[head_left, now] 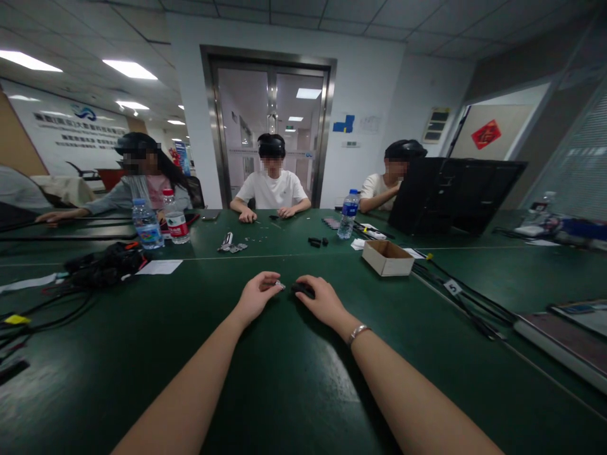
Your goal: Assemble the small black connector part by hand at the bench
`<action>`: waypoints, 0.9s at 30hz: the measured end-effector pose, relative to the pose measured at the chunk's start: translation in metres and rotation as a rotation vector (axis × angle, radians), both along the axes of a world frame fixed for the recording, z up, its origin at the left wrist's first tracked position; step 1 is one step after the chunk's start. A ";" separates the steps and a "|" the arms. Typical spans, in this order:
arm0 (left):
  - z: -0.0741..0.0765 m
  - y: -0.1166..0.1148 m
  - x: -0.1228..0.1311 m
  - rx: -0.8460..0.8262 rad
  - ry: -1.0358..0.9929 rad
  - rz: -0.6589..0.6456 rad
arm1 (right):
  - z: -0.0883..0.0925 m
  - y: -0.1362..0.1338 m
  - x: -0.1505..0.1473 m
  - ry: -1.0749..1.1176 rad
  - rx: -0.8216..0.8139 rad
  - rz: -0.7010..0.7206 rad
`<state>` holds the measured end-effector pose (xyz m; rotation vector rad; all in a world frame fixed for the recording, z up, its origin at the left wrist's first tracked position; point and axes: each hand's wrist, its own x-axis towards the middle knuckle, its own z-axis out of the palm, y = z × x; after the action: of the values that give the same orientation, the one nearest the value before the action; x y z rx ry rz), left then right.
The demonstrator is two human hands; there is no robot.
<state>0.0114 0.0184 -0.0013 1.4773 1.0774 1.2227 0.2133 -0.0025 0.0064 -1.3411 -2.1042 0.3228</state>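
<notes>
My left hand (pixel 258 296) is closed in a pinch on a small shiny silvery piece (pixel 280 286), too small to name. Close by on its right, my right hand (pixel 322 298) curls around a small black rounded object (pixel 303 290), which the fingers partly cover; its kind is unclear. Both hands are low over the green table (pixel 289 379), a narrow gap between them. A metal bracelet (pixel 358 333) circles my right wrist. Farther off lie a silver tool-like piece with flat grey bits (pixel 232 244) and some small black parts (pixel 317 242).
An open cardboard box (pixel 387 259) stands right of my hands, beside black cables (pixel 467 303). Water bottles (pixel 348 215) stand farther back. Tangled black gear (pixel 107 264) and a paper sheet (pixel 160 266) lie left. Across the table sits a person (pixel 271 186), with others at both sides.
</notes>
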 end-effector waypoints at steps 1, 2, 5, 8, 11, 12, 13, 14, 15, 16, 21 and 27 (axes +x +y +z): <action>0.001 -0.002 -0.002 0.001 0.012 -0.012 | 0.001 0.000 -0.001 -0.001 -0.007 0.007; 0.003 -0.004 -0.003 0.001 0.022 -0.020 | 0.001 -0.001 -0.003 -0.002 -0.013 0.017; 0.005 -0.005 -0.005 0.004 0.036 -0.040 | 0.001 -0.001 -0.004 0.005 -0.016 0.048; 0.003 -0.002 -0.004 -0.014 0.038 -0.082 | 0.000 0.001 -0.003 0.036 -0.009 0.054; 0.000 0.001 -0.003 -0.033 0.020 -0.099 | -0.001 0.001 -0.002 0.037 -0.012 0.059; -0.001 0.002 -0.003 -0.032 0.016 -0.100 | 0.000 0.001 -0.002 0.035 -0.013 0.061; -0.002 0.003 -0.002 -0.027 0.012 -0.099 | 0.000 0.001 -0.002 0.034 -0.014 0.062; -0.003 0.003 -0.002 -0.022 0.010 -0.094 | 0.000 0.000 -0.002 0.034 -0.016 0.060; -0.004 0.004 -0.002 -0.016 0.006 -0.090 | 0.000 0.000 -0.002 0.035 -0.017 0.059; -0.005 0.004 -0.002 -0.012 0.002 -0.087 | 0.000 0.001 -0.002 0.034 -0.017 0.059; -0.006 0.005 -0.001 -0.021 -0.005 -0.096 | -0.002 0.002 -0.002 0.027 0.001 0.077; -0.003 0.003 0.000 -0.055 -0.012 -0.086 | -0.001 0.001 -0.002 0.012 -0.003 0.072</action>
<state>0.0110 0.0218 -0.0044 1.4580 1.0211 1.1317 0.2118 -0.0014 0.0058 -1.2642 -2.1466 0.3626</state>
